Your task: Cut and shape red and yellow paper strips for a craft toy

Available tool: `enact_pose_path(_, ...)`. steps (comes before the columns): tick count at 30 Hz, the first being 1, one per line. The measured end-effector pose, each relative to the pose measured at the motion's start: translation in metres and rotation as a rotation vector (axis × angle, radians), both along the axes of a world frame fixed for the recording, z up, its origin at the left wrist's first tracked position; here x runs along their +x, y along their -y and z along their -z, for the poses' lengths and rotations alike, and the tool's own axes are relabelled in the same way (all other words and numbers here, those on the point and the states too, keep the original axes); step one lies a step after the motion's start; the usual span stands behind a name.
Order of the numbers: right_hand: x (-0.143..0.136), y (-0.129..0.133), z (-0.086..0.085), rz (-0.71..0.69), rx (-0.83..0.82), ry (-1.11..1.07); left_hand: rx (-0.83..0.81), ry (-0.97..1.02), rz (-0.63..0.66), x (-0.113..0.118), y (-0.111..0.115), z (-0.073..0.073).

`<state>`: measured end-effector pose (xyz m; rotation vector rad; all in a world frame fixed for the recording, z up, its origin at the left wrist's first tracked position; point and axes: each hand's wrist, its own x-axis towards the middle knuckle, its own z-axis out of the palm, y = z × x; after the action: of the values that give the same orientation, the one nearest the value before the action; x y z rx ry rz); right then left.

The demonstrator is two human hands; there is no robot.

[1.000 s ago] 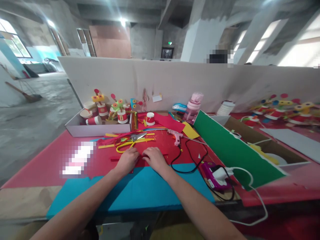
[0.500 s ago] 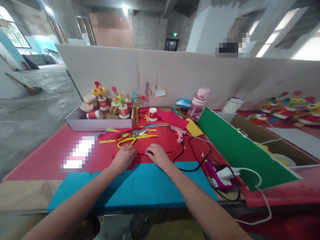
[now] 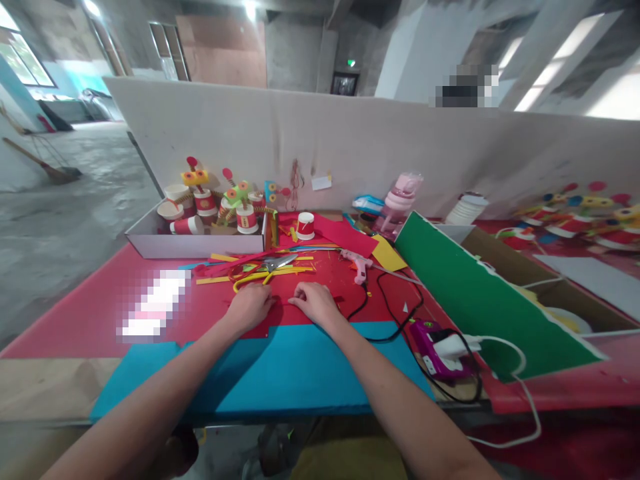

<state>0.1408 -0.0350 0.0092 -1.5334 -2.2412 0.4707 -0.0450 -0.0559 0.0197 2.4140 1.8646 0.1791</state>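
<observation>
Pinching a narrow, flat red paper strip between left hand and right hand, slightly apart, probably to hold it straight, on the near side of yellow-handled metal scissors perhaps placed for easy reach

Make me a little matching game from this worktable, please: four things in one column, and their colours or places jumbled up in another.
1. Red strip
2. Scissors
3. Glue gun
4. Power strip

A. Purple, with a white plug in it
B. Between the left hand and the right hand
C. Yellow-handled
D. Pink, lying on the red tabletop

Pairs: 1-B, 2-C, 3-D, 4-A
</observation>
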Motion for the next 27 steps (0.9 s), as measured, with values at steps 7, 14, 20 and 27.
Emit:
enact_pose_path(7,-0.002,-0.004,-0.005,-0.009,-0.022,0.052,-0.015,-0.004,0.004,0.0,0.0,-0.001)
enact_pose_path(14,0.002,-0.001,-0.002,-0.072,0.001,0.078,0.023,-0.069,0.021,0.0,0.014,-0.003)
enact_pose_path(20,-0.001,0.002,-0.013,-0.229,0.143,0.107,-0.002,-0.027,0.08,0.008,-0.002,-0.016)
enact_pose_path(27,-0.005,-0.016,-0.046,-0.173,0.461,0.017,0.059,0.19,0.09,0.014,-0.042,-0.035)
